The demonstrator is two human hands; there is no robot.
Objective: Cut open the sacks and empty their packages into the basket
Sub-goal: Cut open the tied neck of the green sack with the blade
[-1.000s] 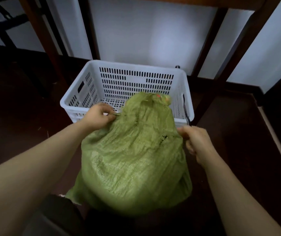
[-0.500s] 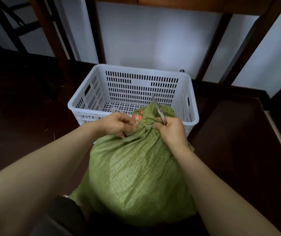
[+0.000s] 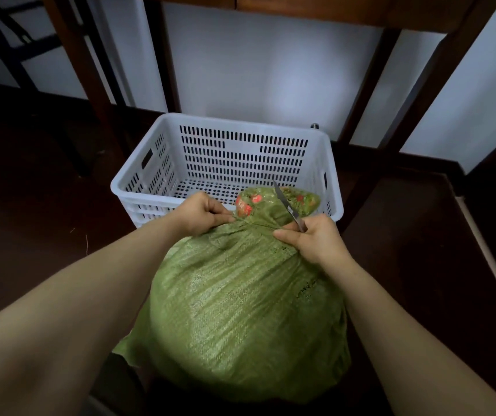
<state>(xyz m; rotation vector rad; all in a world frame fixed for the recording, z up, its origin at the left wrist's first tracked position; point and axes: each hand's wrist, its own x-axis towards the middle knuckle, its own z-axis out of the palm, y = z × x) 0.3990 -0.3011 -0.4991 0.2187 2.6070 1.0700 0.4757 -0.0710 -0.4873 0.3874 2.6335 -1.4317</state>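
A full green woven sack [image 3: 240,310] is shown upright at six o'clock of a white slotted basket [image 3: 240,151], its gathered neck leant over the basket's near rim; no package is seen on the part of the basket's bottom that shows, so nothing appears to have been emptied yet; the task is judged to be at its opening step, the cut at the neck barely begun or not yet made, the tipping-out left to do; red and green packages [image 3: 249,202] are glimpsed through the weave above the tie; the neck is pinched at nine o'clock by the left hand [image 3: 201,213], fingers curled on the bunched cloth; at three o'clock the right hand [image 3: 315,238] is closed round the handle of a small knife [image 3: 285,205], thumb laid along the sack, blade raised toward eleven o'clock; both forearms are reached forward and down, converging on the neck.
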